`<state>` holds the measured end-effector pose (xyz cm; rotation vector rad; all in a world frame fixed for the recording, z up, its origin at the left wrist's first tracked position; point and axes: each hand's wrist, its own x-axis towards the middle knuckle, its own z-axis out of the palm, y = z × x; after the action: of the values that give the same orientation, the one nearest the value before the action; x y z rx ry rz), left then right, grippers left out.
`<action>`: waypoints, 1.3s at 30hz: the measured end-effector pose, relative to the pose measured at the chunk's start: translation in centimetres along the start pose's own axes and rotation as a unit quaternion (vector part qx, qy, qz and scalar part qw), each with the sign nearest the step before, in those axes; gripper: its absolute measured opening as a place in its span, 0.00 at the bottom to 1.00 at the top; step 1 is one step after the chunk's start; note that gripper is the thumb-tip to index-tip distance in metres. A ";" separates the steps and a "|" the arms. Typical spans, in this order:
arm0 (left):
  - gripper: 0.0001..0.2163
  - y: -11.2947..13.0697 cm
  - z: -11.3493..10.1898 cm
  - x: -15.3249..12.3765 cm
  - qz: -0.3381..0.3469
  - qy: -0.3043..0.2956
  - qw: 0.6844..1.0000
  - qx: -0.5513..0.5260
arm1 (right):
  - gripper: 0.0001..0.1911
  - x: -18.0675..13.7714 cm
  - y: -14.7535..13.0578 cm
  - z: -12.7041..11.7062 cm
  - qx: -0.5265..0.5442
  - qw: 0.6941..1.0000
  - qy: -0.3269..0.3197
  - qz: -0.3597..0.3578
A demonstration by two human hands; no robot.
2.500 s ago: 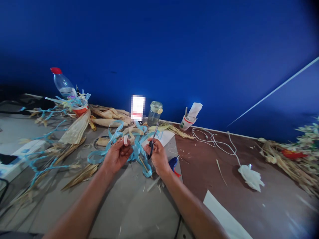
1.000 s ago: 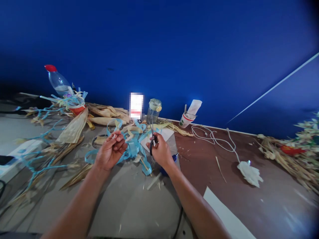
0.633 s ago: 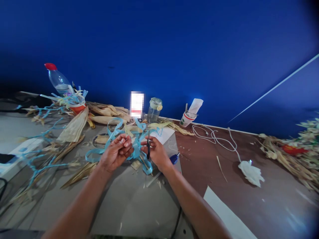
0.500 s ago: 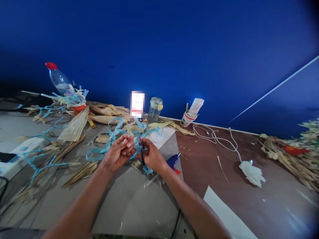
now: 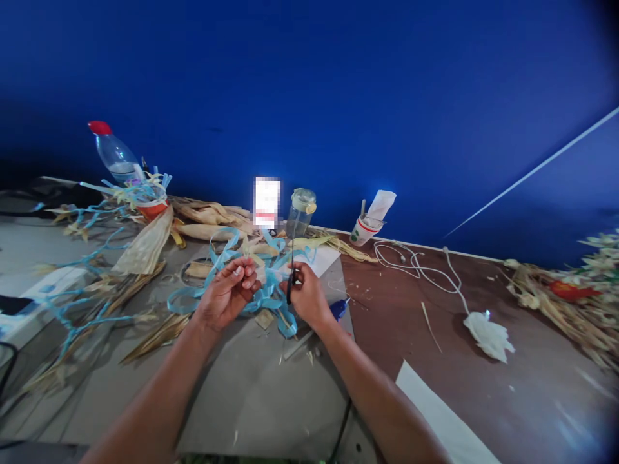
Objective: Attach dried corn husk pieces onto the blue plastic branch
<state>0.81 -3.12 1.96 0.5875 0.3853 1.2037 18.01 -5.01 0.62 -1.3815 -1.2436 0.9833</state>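
My left hand (image 5: 228, 290) is closed in a pinch on a small piece of pale corn husk (image 5: 246, 248) that pokes up above the fingertips. Just to its right, my right hand (image 5: 308, 293) grips black-handled scissors (image 5: 291, 283), their blades pointing up and away from me. Between and behind the hands lies a tangle of light blue ribbon (image 5: 271, 298), partly covered by the fingers. A small square of husk (image 5: 264, 319) rests on the table below. Beside my right wrist is a blue glue gun (image 5: 339, 309), mostly hidden by the arm.
Dried husks (image 5: 213, 212) lie along the blue wall. A lidded jar (image 5: 300, 212), a white cup (image 5: 363, 231) and a bottle (image 5: 116, 154) stand at the back. Blue-wrapped stems (image 5: 72, 322) spread left. A white cable (image 5: 435, 277) and dried plants (image 5: 570, 303) are at right.
My right hand has moved right, away from my left, and the scissors now point upward with their blades in view. My left hand has barely moved.
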 end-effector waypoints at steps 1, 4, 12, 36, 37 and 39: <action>0.09 0.0 0.0 0.0 -0.001 0.004 1.000 0.004 | 0.24 -0.1 -0.1 -0.1 -0.027 0.999 0.029 -0.021; 0.06 -0.2 0.0 0.1 -0.011 0.014 1.000 0.010 | 0.26 -0.6 -0.8 -0.1 -0.068 0.989 0.106 -0.081; 0.05 -0.6 -0.5 0.6 -0.026 0.062 0.997 0.035 | 0.25 -1.5 -2.8 0.0 0.098 0.994 0.037 -0.030; 0.09 -0.9 -0.4 0.6 0.008 0.119 0.982 0.147 | 0.12 -1.5 -2.8 -1.4 -0.527 0.829 -0.185 -0.028; 0.09 -0.9 -0.4 0.6 0.007 0.120 0.981 0.152 | 0.13 -1.6 -2.8 -1.3 -0.534 0.823 -0.191 -0.031; 0.10 -0.9 -0.3 0.6 0.010 0.126 0.979 0.158 | 0.15 -1.9 -3.1 -1.3 -0.547 0.813 -0.198 -0.037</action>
<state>1.52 -2.71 1.12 0.7140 0.7971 1.2487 18.39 -7.16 3.83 -1.9908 -2.3745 0.4506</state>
